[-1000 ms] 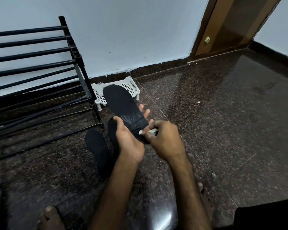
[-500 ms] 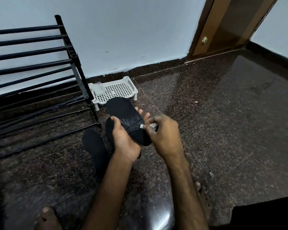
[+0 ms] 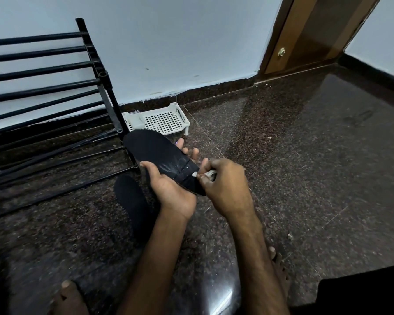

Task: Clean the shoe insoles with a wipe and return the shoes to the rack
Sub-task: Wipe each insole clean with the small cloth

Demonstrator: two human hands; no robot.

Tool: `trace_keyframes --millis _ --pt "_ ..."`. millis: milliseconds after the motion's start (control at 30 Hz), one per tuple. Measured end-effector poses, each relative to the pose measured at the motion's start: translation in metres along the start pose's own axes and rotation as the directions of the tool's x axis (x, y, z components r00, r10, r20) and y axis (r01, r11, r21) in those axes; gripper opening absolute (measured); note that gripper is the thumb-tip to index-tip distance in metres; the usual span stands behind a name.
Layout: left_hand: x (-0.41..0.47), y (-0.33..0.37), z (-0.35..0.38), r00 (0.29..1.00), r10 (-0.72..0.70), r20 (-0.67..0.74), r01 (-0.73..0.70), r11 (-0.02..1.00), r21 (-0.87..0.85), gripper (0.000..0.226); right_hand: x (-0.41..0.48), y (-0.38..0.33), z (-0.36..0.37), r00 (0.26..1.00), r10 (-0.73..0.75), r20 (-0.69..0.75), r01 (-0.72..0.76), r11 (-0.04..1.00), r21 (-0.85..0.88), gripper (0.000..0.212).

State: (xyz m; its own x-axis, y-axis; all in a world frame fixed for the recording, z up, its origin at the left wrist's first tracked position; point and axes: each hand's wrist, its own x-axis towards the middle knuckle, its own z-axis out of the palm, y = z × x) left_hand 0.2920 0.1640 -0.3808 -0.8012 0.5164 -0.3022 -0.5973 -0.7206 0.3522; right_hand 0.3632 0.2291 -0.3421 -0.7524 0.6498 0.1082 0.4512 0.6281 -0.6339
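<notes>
The black insole (image 3: 155, 153) is held off the floor between both hands. Its long axis runs from a narrow end close to the person up and away to the left, and its broad end points at the corner post of the black shoe rack (image 3: 43, 89). The left hand (image 3: 171, 189) grasps it from beneath, with the thumb hooked over the left edge and the fingertips showing past the right edge. The right hand (image 3: 225, 189) is just right of the narrow end, its fingers clenched round a small bunched white wipe (image 3: 208, 173) that is pressed onto the insole there. A damp sheen lies on the surface just beyond the wipe.

Judging by this, the rest of the insole lies ahead and to the left of the right hand, so the next stroke would have to run lengthwise that way while the left hand braces it.

A second insole (image 3: 132, 201) lies flat on the granite floor (image 3: 305, 167), below and left of the left hand. A white perforated tray (image 3: 164, 120) sits beyond the broad end.
</notes>
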Motion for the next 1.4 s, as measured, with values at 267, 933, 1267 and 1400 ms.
trace_keyframes --millis 267,933,1267,1400 --pt "0.001 -0.006 -0.002 0.996 0.086 -0.013 -0.085 0.994 0.074 0.090 0.000 -0.008 -0.003 0.981 -0.018 0.194 0.010 0.999 0.040 0.003" --pt "0.002 -0.012 -0.006 0.999 0.024 0.045 -0.029 0.994 0.110 0.095 0.002 0.001 -0.004 0.975 0.008 0.223 -0.041 0.989 0.144 0.004" --pt "0.000 -0.012 -0.002 0.998 -0.008 0.069 -0.001 0.992 0.124 0.096 0.004 0.000 -0.005 0.976 -0.055 0.212 0.024 0.989 0.147 0.006" --pt "0.000 -0.008 -0.001 0.993 -0.040 0.108 0.031 0.996 0.082 0.100 0.007 -0.002 0.000 0.995 -0.030 0.098 0.026 0.998 0.049 0.006"
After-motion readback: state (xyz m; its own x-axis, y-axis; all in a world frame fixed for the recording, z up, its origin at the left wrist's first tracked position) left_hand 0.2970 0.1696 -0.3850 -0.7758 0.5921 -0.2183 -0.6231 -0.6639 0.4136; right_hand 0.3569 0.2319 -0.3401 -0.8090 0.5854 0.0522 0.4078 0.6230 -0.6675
